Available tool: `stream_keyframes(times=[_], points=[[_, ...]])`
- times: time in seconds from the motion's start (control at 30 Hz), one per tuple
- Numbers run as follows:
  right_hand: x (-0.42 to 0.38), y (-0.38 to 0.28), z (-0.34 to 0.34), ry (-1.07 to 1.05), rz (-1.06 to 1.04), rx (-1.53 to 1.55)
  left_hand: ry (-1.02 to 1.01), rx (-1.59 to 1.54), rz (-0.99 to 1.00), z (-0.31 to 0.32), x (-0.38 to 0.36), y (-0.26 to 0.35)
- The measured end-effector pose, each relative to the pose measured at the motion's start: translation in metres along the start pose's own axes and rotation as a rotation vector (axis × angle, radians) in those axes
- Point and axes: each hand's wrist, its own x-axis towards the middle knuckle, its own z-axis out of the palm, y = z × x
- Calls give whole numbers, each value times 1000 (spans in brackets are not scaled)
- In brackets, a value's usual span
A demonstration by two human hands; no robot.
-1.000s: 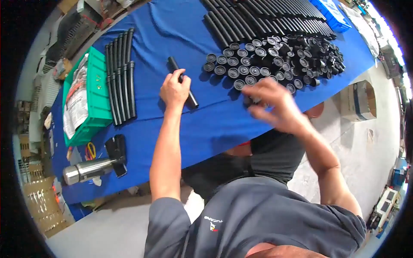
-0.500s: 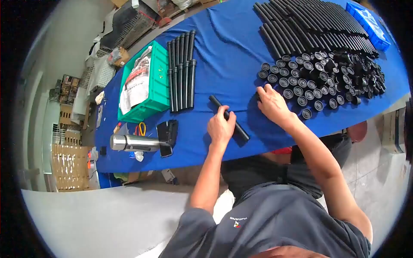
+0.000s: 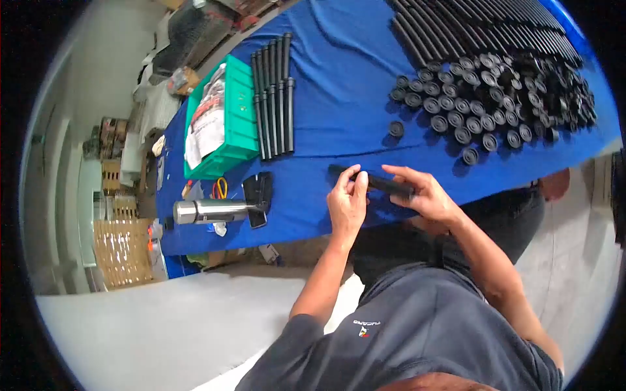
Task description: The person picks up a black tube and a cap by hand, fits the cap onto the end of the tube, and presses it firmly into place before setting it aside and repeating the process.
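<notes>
Left hand: grasping one end of the black tube, thumb and fingers closed around it.
Right hand: fingers curled about the tube's other end, index finger stretched along it; whether a cap sits inside is hidden.
Black tube: spans the two hands, tilted down to the right, close to the table's near edge; contact with the cloth cannot be told.
Single cap: on the blue-covered table, farther from the near edge than the hands, just apart from the cap pile.
Cap pile: black round pieces crowded toward the table's right end.
Tube rows: lined up beyond the pile, toward the far right corner.
Tube bundle: two rows beside the green crate, near the left end.
Steel flask: lying by the near left corner, next to a black case.
</notes>
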Motion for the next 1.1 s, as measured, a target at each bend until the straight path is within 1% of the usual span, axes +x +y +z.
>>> stream_keyframes(times=[0.03, 0.07, 0.1, 0.13, 0.17, 0.2, 0.23, 0.27, 0.33, 0.43, 0.53, 0.57, 0.67, 0.7, 0.8, 0.9, 1.0, 1.1], points=[[0, -7, 1, 23, 38, 185, -21, -23, -42, 4, -3, 4], [-6, -18, -7, -18, 210, 222, -50, -42, -88, 6, -6, 9], [-6, -16, -10, -17, 172, 229, -81, 11, -82, 4, -10, 14], [-6, -13, -11, -20, 132, 239, -97, 121, -14, 1, -10, 11], [-6, -11, -10, 26, 46, 187, -118, 232, 53, -1, -11, 6], [-3, 3, -11, 21, -46, 141, -142, 339, 126, -4, -12, 4], [-4, 7, -11, 52, -81, 87, -102, 408, 240, -4, -12, 11], [-5, 9, -9, 79, -113, 34, -102, 532, 247, -9, -14, 21], [-5, 14, -8, 119, -172, 45, -105, 641, 607, -11, -10, 25], [-6, 20, -7, 133, -203, 82, -103, 719, 835, 8, -7, 29], [-5, 16, -11, 83, -276, 85, -238, 431, 423, 6, -6, 16], [-4, 18, -12, 56, -297, 84, -307, 410, 309, 0, -4, 16], [-6, 21, -16, -22, -324, 39, -604, 392, 49, -17, 6, 29], [-7, 19, -16, -49, -329, 21, -639, 377, 11, -16, 4, 36], [-9, 16, -18, -59, -239, 0, -722, 303, -69, -27, 8, 27], [-9, 23, -13, -14, -313, 89, -761, 262, 9, -33, 14, 19], [-7, 21, -14, 36, -287, 136, -754, 219, -89, -30, 13, 29], [-2, 30, -8, 81, -266, 210, -686, 120, -86, -15, 6, 31]])
